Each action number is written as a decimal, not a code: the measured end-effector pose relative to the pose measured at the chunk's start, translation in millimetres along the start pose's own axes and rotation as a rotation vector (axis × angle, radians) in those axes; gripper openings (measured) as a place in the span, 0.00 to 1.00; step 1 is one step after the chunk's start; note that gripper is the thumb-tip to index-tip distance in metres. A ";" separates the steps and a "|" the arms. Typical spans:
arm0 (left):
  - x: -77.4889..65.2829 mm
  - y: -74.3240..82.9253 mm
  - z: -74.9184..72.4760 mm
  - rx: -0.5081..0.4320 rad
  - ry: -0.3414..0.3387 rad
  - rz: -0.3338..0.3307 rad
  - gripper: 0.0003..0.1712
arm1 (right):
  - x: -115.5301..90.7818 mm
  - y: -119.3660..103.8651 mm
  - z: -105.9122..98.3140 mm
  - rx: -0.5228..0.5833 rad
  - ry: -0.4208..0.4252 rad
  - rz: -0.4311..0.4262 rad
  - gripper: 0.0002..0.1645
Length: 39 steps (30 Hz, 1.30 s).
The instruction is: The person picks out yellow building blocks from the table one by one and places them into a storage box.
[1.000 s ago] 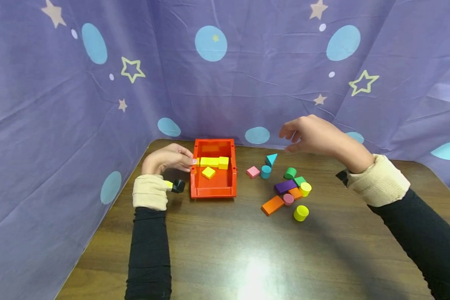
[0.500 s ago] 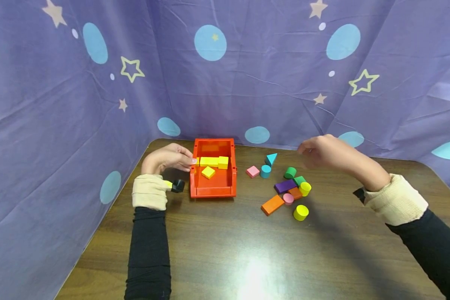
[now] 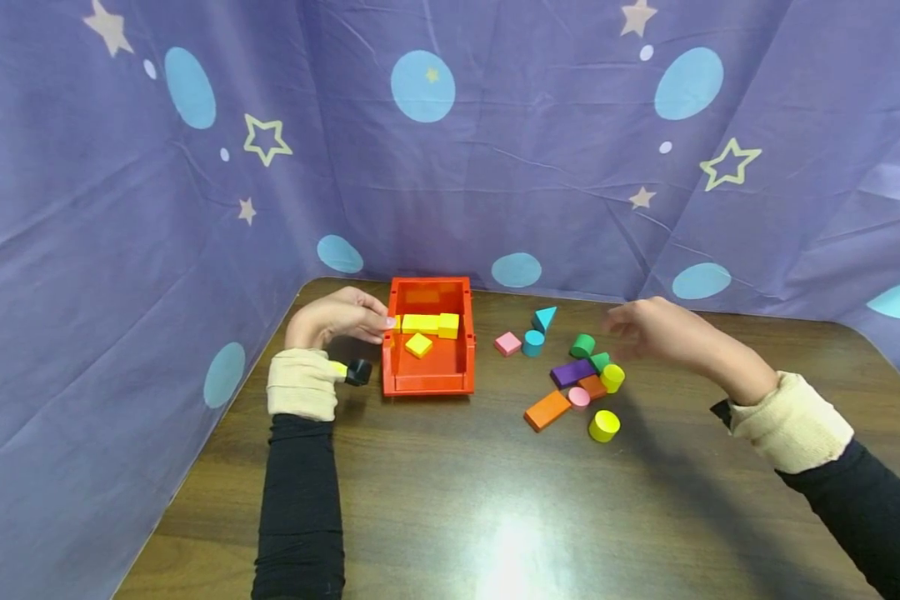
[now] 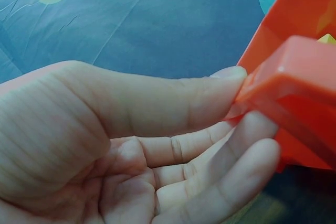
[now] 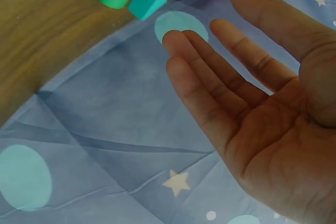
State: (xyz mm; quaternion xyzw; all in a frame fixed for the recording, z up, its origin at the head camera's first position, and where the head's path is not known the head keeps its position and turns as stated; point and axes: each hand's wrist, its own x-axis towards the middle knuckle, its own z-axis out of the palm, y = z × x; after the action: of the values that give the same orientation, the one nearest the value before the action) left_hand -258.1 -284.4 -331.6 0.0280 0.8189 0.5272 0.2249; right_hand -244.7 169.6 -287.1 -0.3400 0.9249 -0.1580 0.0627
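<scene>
My left hand (image 3: pixel 339 317) pinches the left rim of a red plastic bin (image 3: pixel 429 384), thumb on top and fingers beneath, as the left wrist view shows at the bin's wall (image 4: pixel 307 66). Several yellow blocks (image 3: pixel 420 324) lie inside the bin. My right hand (image 3: pixel 663 335) hovers over the table, right of the loose blocks, holding nothing. In the right wrist view its fingers (image 5: pixel 197 85) are relaxed and spread. Closest to it are a green cylinder (image 3: pixel 582 346), a green triangular block (image 3: pixel 600 361) and a yellow cylinder (image 3: pixel 612 378).
On the wooden table (image 3: pixel 420 492) also lie a purple block (image 3: pixel 572 372), an orange block (image 3: pixel 547 411), a second yellow cylinder (image 3: pixel 604 426), a pink square block (image 3: pixel 507 343), a blue cylinder (image 3: pixel 533 342) and a blue triangular block (image 3: pixel 544 318). A purple curtain (image 3: pixel 570 183) hangs behind.
My right hand has moved right and lower, towards the table, coming nearly to rest over the last half second. The left hand, bin and blocks have stayed put.
</scene>
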 end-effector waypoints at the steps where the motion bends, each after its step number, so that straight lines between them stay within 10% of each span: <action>1: 0.1 -0.1 0.2 0.002 0.002 -0.001 0.15 | -0.5 1.1 2.1 0.002 -0.005 -0.003 0.17; 39: -1.1 -1.8 0.0 -0.009 0.016 -0.007 0.14 | 4.9 30.8 51.6 -0.036 -0.092 -0.014 0.18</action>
State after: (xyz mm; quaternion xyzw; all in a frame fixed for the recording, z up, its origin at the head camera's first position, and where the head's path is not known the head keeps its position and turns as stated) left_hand -256.8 -285.6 -332.8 0.0198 0.8183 0.5304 0.2205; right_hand -255.7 175.7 -346.1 -0.3544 0.9214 -0.1259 0.0978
